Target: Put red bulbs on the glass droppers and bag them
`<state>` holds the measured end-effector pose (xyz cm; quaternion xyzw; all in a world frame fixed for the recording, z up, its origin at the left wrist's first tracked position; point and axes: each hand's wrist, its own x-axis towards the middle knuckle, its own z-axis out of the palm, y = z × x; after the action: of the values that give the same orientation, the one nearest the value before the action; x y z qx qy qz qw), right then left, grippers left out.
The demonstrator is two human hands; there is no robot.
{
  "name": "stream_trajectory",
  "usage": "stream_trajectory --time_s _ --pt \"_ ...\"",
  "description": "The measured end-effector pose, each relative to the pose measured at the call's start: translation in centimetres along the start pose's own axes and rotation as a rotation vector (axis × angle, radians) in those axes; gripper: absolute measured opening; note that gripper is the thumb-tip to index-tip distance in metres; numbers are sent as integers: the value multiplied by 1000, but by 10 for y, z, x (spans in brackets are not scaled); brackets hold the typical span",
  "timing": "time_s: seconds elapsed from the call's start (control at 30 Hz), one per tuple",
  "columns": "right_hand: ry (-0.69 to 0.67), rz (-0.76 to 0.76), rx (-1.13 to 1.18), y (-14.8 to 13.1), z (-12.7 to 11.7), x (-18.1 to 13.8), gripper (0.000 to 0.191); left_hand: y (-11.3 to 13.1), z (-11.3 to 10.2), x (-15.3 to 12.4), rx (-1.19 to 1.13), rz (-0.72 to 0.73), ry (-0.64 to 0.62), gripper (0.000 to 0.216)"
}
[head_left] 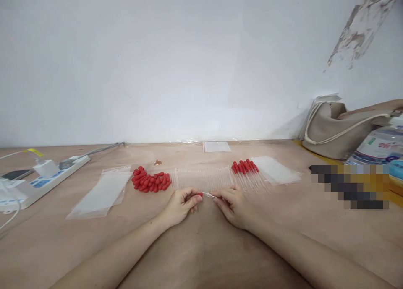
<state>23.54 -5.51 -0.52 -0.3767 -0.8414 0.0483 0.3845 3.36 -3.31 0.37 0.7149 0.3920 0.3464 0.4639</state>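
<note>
My left hand (184,203) pinches a small red rubber bulb (200,194) at its fingertips. My right hand (231,203) holds the other end of a thin clear glass dropper tube (209,195) that joins into that bulb. Both hands rest low on the brown table. Just behind them lies a row of bare clear tubes (204,178). A pile of loose red bulbs (151,182) sits to the left of the row. Finished droppers with red bulbs (247,171) lie to the right.
Clear zip bags (103,192) lie at the left, more bags (277,169) at the right and one (216,146) by the wall. A white power strip (40,180) runs along the left. A beige bag (340,129) and a water bottle (380,148) stand at the right.
</note>
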Motion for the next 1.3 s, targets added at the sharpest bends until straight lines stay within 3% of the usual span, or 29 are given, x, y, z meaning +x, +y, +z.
stream_trajectory --time_s 0.3,0.53,0.87,1.07,1.3 --pt "-48 -1 37 2 -2 -1 20 -2 1 -2 -11 51 -26 26" --pt "-97 -56 32 6 -6 2 23 0 0 -8 178 126 -23 23" --pt "-161 -207 -200 -4 -14 12 24 9 -3 -15 497 273 -44 19" --pt "-146 -175 -190 -1 2 8 25 10 -1 -15 531 291 -18 20" --pt "-271 -79 -140 -6 3 12 29 10 -1 -15 506 329 -39 20"
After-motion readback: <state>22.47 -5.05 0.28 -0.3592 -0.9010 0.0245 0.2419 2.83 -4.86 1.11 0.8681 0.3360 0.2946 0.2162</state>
